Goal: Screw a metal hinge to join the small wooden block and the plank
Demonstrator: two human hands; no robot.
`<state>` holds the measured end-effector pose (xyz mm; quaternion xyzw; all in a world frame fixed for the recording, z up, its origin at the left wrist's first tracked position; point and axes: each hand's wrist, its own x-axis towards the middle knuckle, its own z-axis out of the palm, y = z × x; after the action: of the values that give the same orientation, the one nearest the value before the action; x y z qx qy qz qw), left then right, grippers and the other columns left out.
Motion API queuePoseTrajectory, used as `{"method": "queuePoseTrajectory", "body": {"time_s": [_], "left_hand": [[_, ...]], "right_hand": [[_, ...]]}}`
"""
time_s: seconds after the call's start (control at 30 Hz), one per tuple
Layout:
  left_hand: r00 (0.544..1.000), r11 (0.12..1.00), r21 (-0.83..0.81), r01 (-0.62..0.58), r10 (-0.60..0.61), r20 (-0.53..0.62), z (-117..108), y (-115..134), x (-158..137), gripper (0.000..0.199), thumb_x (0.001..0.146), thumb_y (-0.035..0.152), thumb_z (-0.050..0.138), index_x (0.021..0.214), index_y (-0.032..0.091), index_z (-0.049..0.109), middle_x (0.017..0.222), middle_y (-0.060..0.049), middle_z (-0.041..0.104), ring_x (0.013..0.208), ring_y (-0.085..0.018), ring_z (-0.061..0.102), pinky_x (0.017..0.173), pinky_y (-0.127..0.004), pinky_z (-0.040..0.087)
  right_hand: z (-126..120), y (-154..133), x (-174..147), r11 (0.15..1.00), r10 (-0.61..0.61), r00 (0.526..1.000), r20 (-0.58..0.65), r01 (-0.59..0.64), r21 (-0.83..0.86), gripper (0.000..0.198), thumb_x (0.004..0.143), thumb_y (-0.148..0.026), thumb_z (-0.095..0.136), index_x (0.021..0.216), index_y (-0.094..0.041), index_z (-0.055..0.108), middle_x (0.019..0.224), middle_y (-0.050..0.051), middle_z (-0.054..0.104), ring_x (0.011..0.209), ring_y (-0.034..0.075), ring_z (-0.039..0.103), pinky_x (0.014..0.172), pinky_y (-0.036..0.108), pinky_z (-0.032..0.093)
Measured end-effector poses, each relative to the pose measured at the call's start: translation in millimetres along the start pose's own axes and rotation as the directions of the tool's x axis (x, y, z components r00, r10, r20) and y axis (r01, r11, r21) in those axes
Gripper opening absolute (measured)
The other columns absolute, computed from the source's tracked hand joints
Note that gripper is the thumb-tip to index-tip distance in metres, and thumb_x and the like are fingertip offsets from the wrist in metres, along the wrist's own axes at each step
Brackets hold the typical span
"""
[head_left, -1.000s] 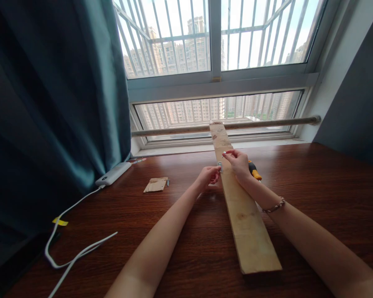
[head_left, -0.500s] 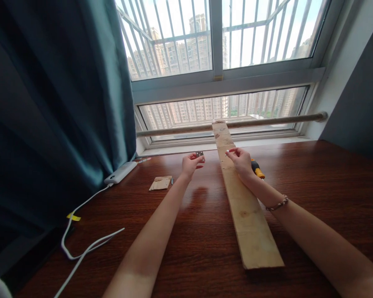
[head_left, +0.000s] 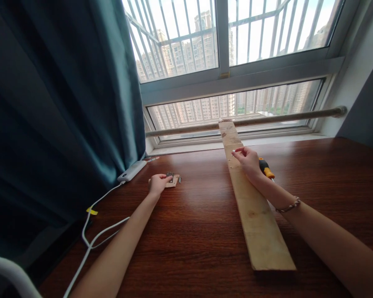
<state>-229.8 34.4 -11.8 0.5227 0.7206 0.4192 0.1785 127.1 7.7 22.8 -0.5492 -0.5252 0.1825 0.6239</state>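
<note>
Pinching a hinge (head_left: 170,174) in the left hand (head_left: 158,183) over a scrap (head_left: 175,182), and a screw (head_left: 233,151) in the right hand (head_left: 248,161) above a board (head_left: 261,215).

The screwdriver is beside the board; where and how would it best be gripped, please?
I would grip the screwdriver by its thick handle, coming from above and its right: it lies on the table with that side exposed, while the right hand crowds its left and the shaft looks thin.

Left grip (head_left: 158,184) shifted from the edge of the long board (head_left: 257,213) to the small wooden piece (head_left: 171,185), metal fitting (head_left: 170,177) carried along, now overlapping that piece.
</note>
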Motion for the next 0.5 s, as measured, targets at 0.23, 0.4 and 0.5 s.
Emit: {"method": "queuePoseTrajectory", "body": {"time_s": [0.23,0.4,0.5], "left_hand": [[0.996,0.963,0.265,-0.052,0.069,-0.055,12,-22,13,0.024,0.055,0.039,0.07,0.065,0.017,0.067,0.071,-0.01,0.067,0.092,-0.033,0.055,0.075,-0.039,0.04],[0.996,0.913,0.403,-0.072,0.09,-0.026,13,-28,13,0.031,0.058,0.045,0.067,0.072,0.017,0.068,0.081,-0.011,0.066,0.097,-0.033,0.051,0.078,-0.037,0.037],[0.99,0.889,0.445,-0.105,0.137,-0.04,12,-28,10,0.033,0.059,0.044,0.067,0.077,0.016,0.066,0.091,-0.012,0.062,0.101,-0.031,0.047,0.083,-0.037,0.035]], "right_hand": [[-1,1,-1,1.0,-0.013,1.0,0.002,0.013,-0.003,0.031,0.068,-0.043,0.062,0.08,-0.014,0.063,0.05,-0.006,0.039,0.048,0.009,0.036,0.048,0.022,0.026],[-3,0,-2,1.0,-0.004,1.0,0.017,0.004,-0.004,0.032,0.068,-0.043,0.063,0.081,-0.014,0.064,0.049,-0.006,0.039,0.047,0.008,0.035,0.048,0.022,0.026],[-3,-3,-3,1.0,0.0,1.0,0.008,0.001,-0.013,0.033,0.067,-0.044,0.063,0.08,-0.014,0.065,0.049,-0.005,0.04,0.047,0.009,0.035,0.048,0.022,0.026]]}}
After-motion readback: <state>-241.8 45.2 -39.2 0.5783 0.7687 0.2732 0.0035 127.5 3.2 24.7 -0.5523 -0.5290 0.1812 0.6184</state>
